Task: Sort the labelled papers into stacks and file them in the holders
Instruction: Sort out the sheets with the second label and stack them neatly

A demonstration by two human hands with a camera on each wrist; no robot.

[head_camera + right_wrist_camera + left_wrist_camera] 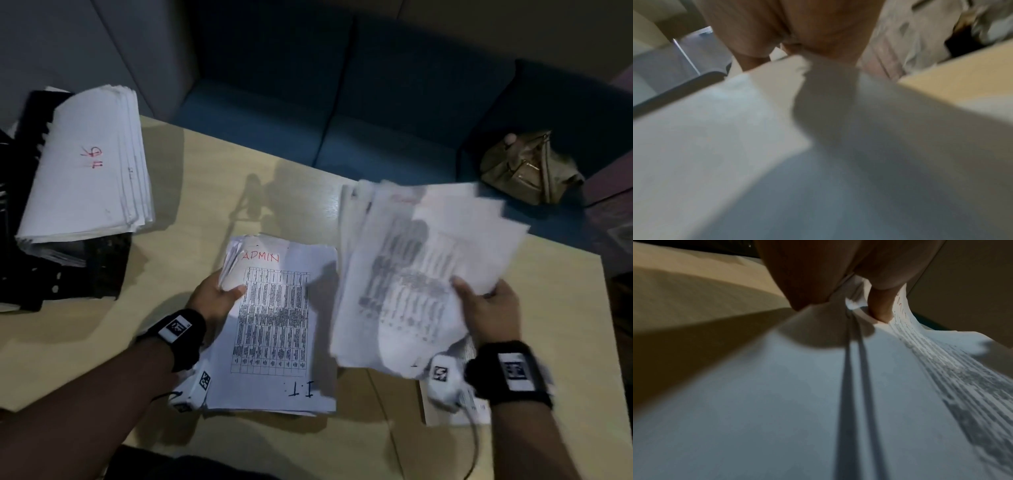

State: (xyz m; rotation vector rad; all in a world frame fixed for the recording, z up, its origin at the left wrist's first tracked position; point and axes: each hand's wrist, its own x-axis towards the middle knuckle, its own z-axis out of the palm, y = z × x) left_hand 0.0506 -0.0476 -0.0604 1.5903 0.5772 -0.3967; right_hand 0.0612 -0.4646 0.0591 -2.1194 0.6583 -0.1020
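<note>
The left hand (219,294) is clamped on the left edge of the ADMIN stack (274,325), thumb on top and fingers under lifted corners; this stack lies flat near the middle of the table (191,164), with a sheet marked "I.T." showing at its near edge. The right hand (486,308) is closed on a fanned, blurred bundle of loose papers (411,274), held raised just right of the ADMIN stack. The two hands are kept well apart.

Sorting is judged partly done: a thick stack with a red label (89,164) has been laid on the black holders (68,267) at the far left, though whether it is properly filed cannot be told. The bundle and the ADMIN stack are yet to be filed.

Open tabletop is left between the holders and the ADMIN stack. The right table edge lies close to the bundle, so slipping sheets could fall there. A tan bag (527,168) sits on the blue sofa (376,102) beyond the far edge.
</note>
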